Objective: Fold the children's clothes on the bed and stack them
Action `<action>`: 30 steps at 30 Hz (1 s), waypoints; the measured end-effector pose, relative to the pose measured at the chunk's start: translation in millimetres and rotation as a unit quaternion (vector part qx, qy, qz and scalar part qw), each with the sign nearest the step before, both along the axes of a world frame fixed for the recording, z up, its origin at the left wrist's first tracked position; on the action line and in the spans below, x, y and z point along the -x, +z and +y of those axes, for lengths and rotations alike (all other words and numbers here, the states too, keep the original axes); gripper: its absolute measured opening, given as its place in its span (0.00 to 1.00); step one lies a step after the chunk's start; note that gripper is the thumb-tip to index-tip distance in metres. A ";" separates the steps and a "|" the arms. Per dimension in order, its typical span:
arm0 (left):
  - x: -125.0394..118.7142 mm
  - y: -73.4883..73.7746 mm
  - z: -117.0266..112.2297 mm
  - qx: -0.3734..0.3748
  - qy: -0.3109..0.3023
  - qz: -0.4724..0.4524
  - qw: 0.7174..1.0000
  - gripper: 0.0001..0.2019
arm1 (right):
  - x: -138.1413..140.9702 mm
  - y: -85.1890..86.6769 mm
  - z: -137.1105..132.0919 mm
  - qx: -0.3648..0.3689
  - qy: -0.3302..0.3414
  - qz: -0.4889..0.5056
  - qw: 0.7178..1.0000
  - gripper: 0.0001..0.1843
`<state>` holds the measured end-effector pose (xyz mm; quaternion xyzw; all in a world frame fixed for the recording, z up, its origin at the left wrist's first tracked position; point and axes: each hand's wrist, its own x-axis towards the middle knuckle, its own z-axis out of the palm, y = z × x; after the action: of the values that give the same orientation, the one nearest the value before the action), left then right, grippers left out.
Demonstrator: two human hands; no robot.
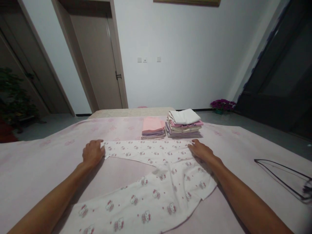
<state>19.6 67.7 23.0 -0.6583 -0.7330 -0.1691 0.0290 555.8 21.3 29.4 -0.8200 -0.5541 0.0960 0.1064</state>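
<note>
White pants (156, 194) with a small cat print lie spread on the pink bedspread, both legs pointing left. The far leg is stretched straight, while the near one runs toward the bottom edge and out of view. My left hand (94, 152) is closed on the cuff of the far leg, beside a small white tag. At the other end of that leg, my right hand (201, 150) pinches the fabric along its far edge. Loose wrinkles cross the middle of the pants, and my right forearm hides part of their right side.
Beyond the pants stand a short folded stack with a salmon cloth on top (153, 124) and a taller folded clothes stack (184, 117). A black wire-like frame (280, 177) lies at right on the bedspread (46, 169). Purple flowers (222, 104) stand behind the far edge.
</note>
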 end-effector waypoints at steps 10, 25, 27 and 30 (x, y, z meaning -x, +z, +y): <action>-112.3 1.1 -128.1 0.021 -0.350 -0.073 0.934 0.13 | 1.8 -0.7 -60.2 0.040 0.004 -0.047 0.998 0.35; -89.0 -41.6 -188.3 -0.037 -0.395 0.071 0.915 0.27 | -16.0 -11.8 -91.9 -0.023 0.067 -0.159 0.985 0.27; -82.5 -41.6 -193.6 -0.043 -0.394 0.077 0.915 0.26 | -12.6 -11.0 -95.3 -0.044 0.062 -0.202 0.976 0.26; -72.3 -44.3 -199.8 -0.060 -0.387 0.075 0.917 0.26 | -1.0 -6.6 -99.7 -0.110 0.087 -0.257 0.956 0.23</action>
<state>91.9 -132.1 -21.3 -0.8985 -0.4048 -0.1607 0.0551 556.9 -78.5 22.8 -0.7490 -0.6390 -0.1705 0.0412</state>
